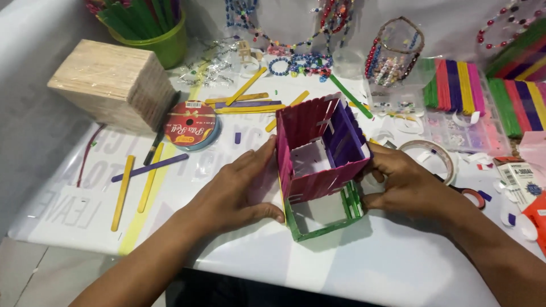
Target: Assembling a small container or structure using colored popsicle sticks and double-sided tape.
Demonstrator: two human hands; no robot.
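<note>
A small open box (318, 150) built of craft sticks sits tilted at the table's middle, with magenta and purple walls on a green stick base (321, 224). My left hand (239, 190) presses flat against its left magenta wall, thumb at the lower front corner. On the right side my right hand (401, 182) grips the purple wall and the green base with its fingers. Both hands hold the box between them.
Loose yellow and purple craft sticks (139, 176) lie at the left. A wooden stick block (111, 82), a ribbon spool (190, 124), a green cup (165, 40), bead strings (301, 59), coloured stick bundles (455, 85) and a tape roll (432, 153) ring the white table (398, 261).
</note>
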